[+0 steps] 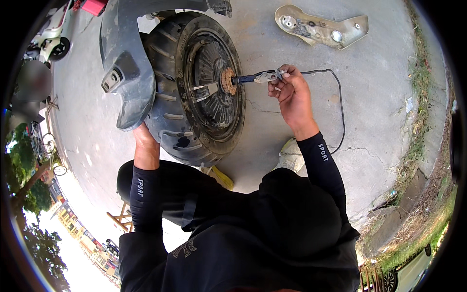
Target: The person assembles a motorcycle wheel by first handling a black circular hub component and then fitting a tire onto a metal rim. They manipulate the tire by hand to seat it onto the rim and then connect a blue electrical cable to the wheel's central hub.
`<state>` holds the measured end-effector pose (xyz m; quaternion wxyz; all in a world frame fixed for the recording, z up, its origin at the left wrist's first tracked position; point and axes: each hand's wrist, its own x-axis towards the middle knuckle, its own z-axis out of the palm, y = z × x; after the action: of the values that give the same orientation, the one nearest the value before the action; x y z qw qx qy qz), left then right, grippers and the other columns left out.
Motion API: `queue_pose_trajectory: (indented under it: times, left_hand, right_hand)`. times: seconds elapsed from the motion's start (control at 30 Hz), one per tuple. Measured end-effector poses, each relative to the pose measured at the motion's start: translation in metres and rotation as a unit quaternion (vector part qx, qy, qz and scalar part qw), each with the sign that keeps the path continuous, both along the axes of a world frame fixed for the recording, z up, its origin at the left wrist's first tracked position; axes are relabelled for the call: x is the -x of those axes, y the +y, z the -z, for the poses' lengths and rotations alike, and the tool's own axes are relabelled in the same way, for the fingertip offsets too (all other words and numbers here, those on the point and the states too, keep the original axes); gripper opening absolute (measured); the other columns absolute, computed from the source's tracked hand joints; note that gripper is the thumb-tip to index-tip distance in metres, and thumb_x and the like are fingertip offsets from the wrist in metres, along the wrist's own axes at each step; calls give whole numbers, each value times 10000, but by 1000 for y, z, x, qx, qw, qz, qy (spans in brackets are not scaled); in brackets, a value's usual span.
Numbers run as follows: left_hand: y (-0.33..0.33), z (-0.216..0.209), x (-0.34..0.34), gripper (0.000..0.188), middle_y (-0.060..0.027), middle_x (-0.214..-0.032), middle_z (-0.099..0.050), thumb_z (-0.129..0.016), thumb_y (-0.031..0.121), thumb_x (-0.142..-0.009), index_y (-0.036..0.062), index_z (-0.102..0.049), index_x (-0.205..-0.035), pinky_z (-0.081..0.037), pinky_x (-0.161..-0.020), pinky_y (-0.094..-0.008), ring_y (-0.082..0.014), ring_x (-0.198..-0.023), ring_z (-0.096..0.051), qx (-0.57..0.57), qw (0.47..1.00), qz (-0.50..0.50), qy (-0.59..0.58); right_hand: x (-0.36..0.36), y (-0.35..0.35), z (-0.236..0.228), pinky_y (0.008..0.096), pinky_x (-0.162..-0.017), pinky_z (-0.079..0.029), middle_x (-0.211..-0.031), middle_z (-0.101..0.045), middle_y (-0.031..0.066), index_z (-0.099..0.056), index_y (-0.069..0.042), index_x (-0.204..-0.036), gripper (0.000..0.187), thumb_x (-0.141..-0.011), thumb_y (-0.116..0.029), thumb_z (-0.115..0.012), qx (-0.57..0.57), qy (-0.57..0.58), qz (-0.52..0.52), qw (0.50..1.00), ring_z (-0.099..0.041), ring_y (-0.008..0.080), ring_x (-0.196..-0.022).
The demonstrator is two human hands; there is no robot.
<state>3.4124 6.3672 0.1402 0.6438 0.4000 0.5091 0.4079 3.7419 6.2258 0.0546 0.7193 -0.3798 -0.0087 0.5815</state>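
A black scooter wheel with a finned hub stands upright in front of me, under a dusty grey fender. From the rusty ring at its hub an axle sticks out to the right, and a black cable runs on from it in a loop. My right hand is closed at the cable, its fingertips pinching a small grey metal piece by the axle's end. Between fender and tyre, my left hand reaches in at the lower left; its fingers are hidden.
A dirty beige cover with round holes lies on the concrete at the upper right. Under my legs on the left is a wooden stool. Parked scooters stand far left; a weedy verge runs along the right.
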Motion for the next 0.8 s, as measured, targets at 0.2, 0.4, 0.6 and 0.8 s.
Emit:
queue_pose_trajectory:
  times: [0.2, 0.4, 0.6, 0.8]
  left_hand:
    - [-2, -3, -7, 606, -109, -1389, -553, -555, 468, -995, 60, -476, -1436, -446, -1053, -406, -257, -1247, -535, 5, 999, -33, 22]
    - [-4, -2, -5, 604, -115, -1380, -558, -545, 464, -998, 44, -481, -1427, -455, -1042, -402, -261, -1226, -551, 14, 998, -54, 39]
    - [-4, -1, 0, 594, -113, -1354, -575, -524, 482, -1003, 39, -505, -1399, -476, -1020, -405, -266, -1205, -566, 21, 1000, -16, -14]
    - [-3, -4, 4, 587, -108, -1359, -573, -516, 480, -1009, 46, -499, -1404, -478, -1022, -410, -266, -1208, -566, 1, 1000, 17, -22]
  right_hand:
    - [32, 10, 10, 346, -704, -530, -887, -676, 85, -538, -70, -1061, 146, -943, -152, -560, 14, -1, 29, 999, -659, 194, -765]
    - [38, -8, 20, 306, -659, -528, -897, -685, 100, -555, -29, -1074, 145, -952, -96, -595, 43, -146, -90, 984, -655, 169, -721]
    - [37, -13, 9, 281, -631, -523, -888, -684, 104, -552, 3, -1102, 164, -973, -89, -598, 45, -142, -77, 986, -643, 144, -697]
    - [46, -13, -10, 272, -619, -512, -891, -681, 103, -545, 22, -1110, 169, -967, -52, -597, 87, -178, -49, 979, -621, 124, -685]
